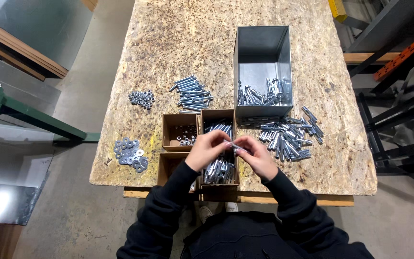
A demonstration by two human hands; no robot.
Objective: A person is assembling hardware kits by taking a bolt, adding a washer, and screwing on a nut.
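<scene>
Your left hand (206, 149) and right hand (256, 156) pinch a small silver bolt (233, 146) between their fingertips, above the long cardboard box of bolts (219, 169) near the table's (312, 172) front edge. The bolt's long axis runs roughly left to right, slightly tilted. Your fingers cover both ends, so which way its head points is impossible to tell.

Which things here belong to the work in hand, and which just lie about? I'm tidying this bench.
In hand:
left hand and right hand on one bolt
cardboard boxes
bolt pile
nuts
washers
metal bin

Lying about:
green frame
sheet metal
</scene>
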